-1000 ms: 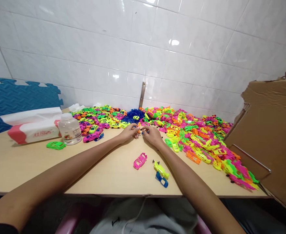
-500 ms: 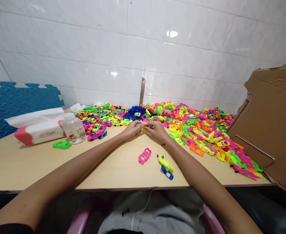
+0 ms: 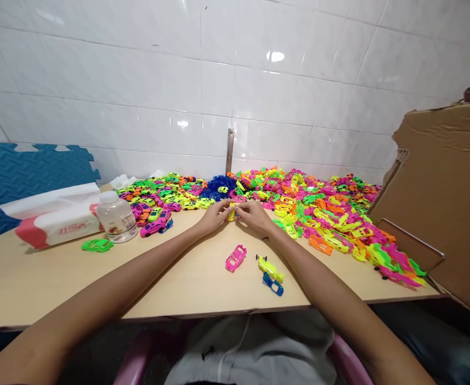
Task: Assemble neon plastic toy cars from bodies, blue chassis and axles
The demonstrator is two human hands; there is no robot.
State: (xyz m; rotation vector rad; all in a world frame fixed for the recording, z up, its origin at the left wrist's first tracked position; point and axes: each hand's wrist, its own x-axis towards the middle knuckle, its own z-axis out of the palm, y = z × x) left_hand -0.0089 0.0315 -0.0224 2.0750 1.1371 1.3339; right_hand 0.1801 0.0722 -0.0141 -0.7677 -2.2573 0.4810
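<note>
Both hands meet over the middle of the table, fingers closed round a small yellow toy car. My left hand grips it from the left, and my right hand pinches it from the right; a bit of blue shows by the right fingertips. Much of the car is hidden by the fingers. Nearer to me lie a pink car shell, a yellow car piece with a black wheel axle and a blue window piece. Just behind the hands is a heap of dark blue plastic pieces.
Assembled toy cars are piled at the back left, loose coloured shells at the right. On the left stand a clear bottle, a tissue pack and a green shell. A cardboard box borders the right side.
The yellow toy car between my fingers has turned and shows more now, with blue beside it. The whole view has shifted slightly; the pieces on the table lie as before.
</note>
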